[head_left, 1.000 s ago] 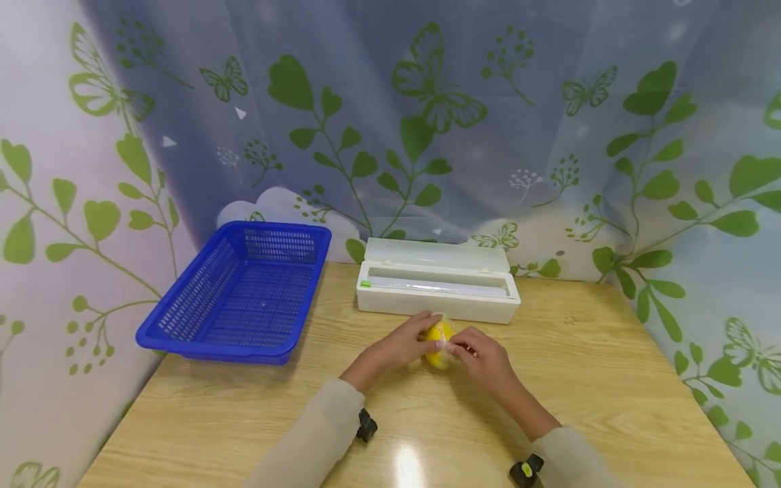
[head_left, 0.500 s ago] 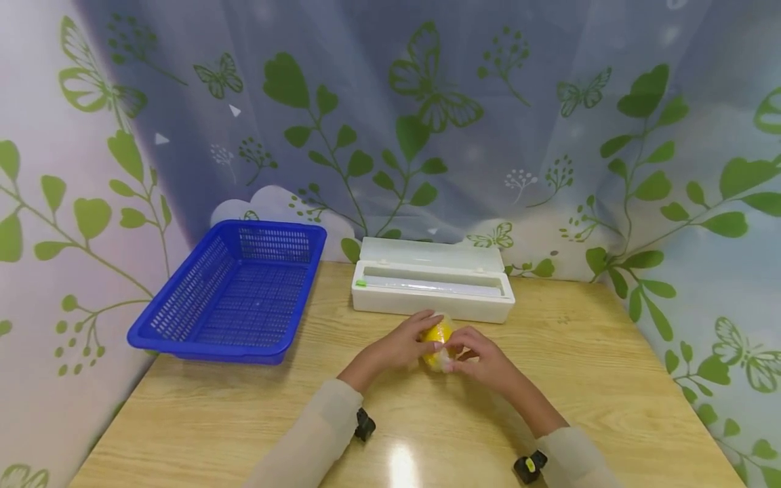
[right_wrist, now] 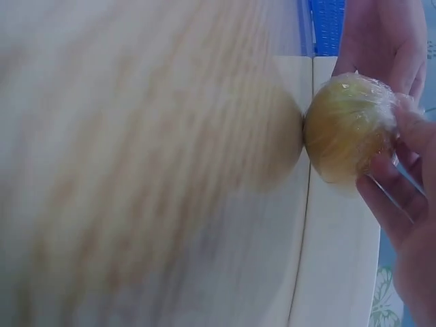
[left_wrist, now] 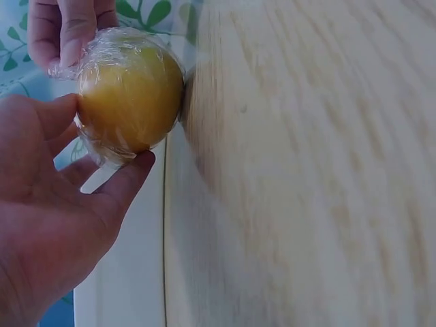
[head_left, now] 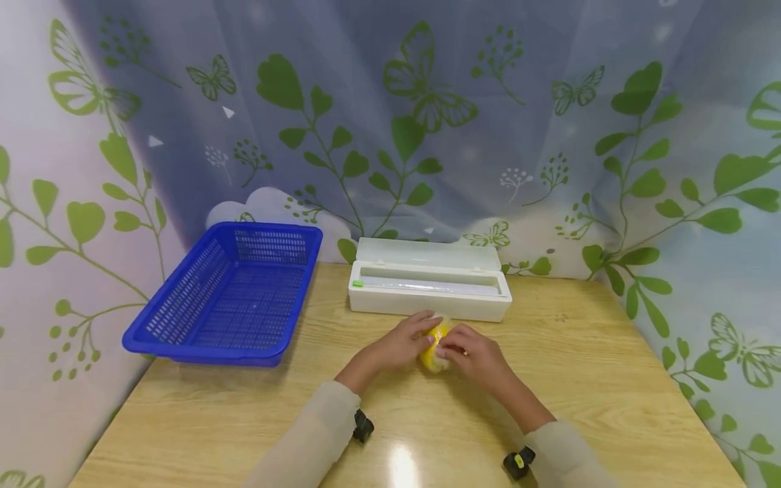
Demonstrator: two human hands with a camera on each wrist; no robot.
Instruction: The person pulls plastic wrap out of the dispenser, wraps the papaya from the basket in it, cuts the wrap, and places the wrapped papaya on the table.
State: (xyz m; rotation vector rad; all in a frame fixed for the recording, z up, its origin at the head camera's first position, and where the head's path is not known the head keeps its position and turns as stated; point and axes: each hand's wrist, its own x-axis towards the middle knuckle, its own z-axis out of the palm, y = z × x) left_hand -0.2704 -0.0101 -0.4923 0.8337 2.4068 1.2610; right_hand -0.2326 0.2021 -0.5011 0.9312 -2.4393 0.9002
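Observation:
A round yellow fruit (head_left: 436,362) wrapped in clear cling film rests on the table. In the left wrist view the fruit (left_wrist: 133,95) shows shiny, wrinkled film gathered at one side. My left hand (head_left: 398,346) holds it from the left, thumb and fingertips spread round it. From the right, my right hand (head_left: 481,358) pinches the gathered film against the fruit with thumb and forefinger. The right wrist view shows the fruit (right_wrist: 344,133) with right fingertips at its wrapped side and the left hand (right_wrist: 381,44) behind.
Just behind the hands stands a long white box (head_left: 427,303), its lid raised, with a white roll and a green slider (head_left: 357,284) showing. A blue plastic basket (head_left: 201,352) sits at the left on the wooden table (head_left: 598,379). A leaf-printed curtain (head_left: 342,68) hangs behind.
My right fingers have shifted on the film, from lower on the fruit to closer against its right side. The left hand keeps its hold. The whole head view has drifted slightly.

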